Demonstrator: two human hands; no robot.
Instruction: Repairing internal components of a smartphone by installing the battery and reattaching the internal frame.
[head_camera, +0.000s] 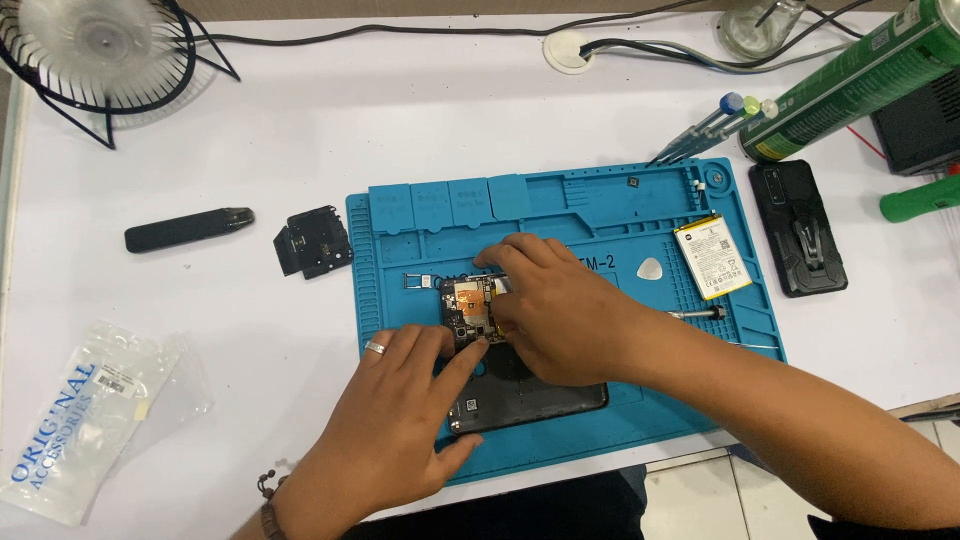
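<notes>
An opened dark phone (530, 400) lies on the blue repair mat (400, 260), its circuit board with a copper patch (468, 305) exposed at the top end. My left hand (400, 420), with a ring, rests on the phone's lower left, its index finger pressing on the board's lower edge. My right hand (555, 305) covers the phone's upper right, fingertips on the board's top right corner. Whether it pinches a small part is hidden.
On the mat: a white battery (712, 257), a white pick (651, 269), a screwdriver (695, 314). Left of the mat lie a black plastic cover (313, 241), a black pen-shaped device (188, 229) and a clear plastic bag (90, 420). A black phone case (797, 226), green can (860, 80), screwdrivers (710, 125) and fan (100, 50) sit further back.
</notes>
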